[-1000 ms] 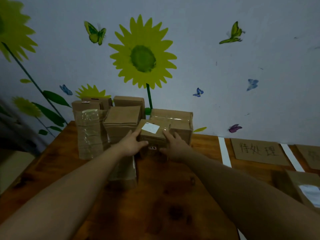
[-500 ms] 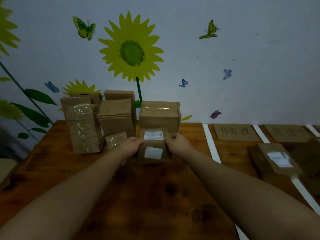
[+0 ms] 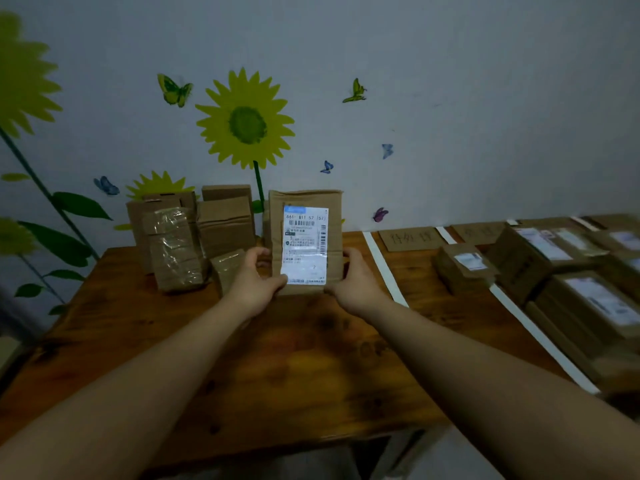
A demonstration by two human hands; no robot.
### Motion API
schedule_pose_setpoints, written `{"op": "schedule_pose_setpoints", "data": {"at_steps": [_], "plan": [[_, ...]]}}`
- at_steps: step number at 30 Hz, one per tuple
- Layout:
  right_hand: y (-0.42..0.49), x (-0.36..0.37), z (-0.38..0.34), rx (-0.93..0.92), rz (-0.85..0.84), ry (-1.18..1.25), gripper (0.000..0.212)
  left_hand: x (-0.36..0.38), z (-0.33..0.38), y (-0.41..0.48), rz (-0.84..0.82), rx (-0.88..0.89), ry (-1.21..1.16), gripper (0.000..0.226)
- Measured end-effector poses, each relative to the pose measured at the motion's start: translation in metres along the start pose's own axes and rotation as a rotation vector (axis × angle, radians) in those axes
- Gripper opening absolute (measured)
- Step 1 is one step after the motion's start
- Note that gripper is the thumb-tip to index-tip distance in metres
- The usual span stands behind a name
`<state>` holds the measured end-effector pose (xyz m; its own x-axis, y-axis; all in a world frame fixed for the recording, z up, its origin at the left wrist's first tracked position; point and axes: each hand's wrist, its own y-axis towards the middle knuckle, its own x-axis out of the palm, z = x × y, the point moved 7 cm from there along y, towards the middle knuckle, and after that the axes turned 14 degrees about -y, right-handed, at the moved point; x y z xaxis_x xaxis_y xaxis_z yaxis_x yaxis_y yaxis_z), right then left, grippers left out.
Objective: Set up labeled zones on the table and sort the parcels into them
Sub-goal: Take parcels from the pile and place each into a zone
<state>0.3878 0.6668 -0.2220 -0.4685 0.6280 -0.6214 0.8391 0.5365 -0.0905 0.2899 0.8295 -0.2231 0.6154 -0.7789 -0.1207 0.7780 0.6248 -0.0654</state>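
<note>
Left hand [image 3: 258,277] and right hand [image 3: 353,278] gripping one upright parcel [image 3: 334,209] by its sides — one white label [image 3: 304,244] facing camera.

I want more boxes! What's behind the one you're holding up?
Only the wall above the parcel and a brown sliver, maybe another box, at its left edge. The left hand and right hand hold it upright, hiding anything else behind.
</note>
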Motion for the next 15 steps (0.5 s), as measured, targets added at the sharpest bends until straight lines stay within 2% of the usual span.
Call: {"op": "schedule_pose_setpoints", "data": {"at_steps": [3,6,9,12,15], "plan": [[-0.022,-0.014,0.006,0.008,0.021,-0.020,0.080,0.009,0.003,-0.018,-0.012,0.001,0.002,0.055],[-0.044,-0.038,0.013,-0.023,0.077,-0.005,0.080,0.035,0.005,-0.039,-0.103,-0.073,-0.031,0.066],[-0.066,-0.061,0.027,-0.065,-0.005,-0.030,0.088,0.074,0.009,-0.062,-0.210,-0.108,-0.006,0.075],[-0.088,-0.093,0.059,-0.060,0.001,-0.201,0.103,0.124,0.011,-0.082,-0.278,-0.138,0.027,0.068],[-0.111,-0.125,0.104,-0.021,-0.064,-0.417,0.095,0.179,0.013,-0.101,-0.294,-0.148,0.071,0.066]]}}
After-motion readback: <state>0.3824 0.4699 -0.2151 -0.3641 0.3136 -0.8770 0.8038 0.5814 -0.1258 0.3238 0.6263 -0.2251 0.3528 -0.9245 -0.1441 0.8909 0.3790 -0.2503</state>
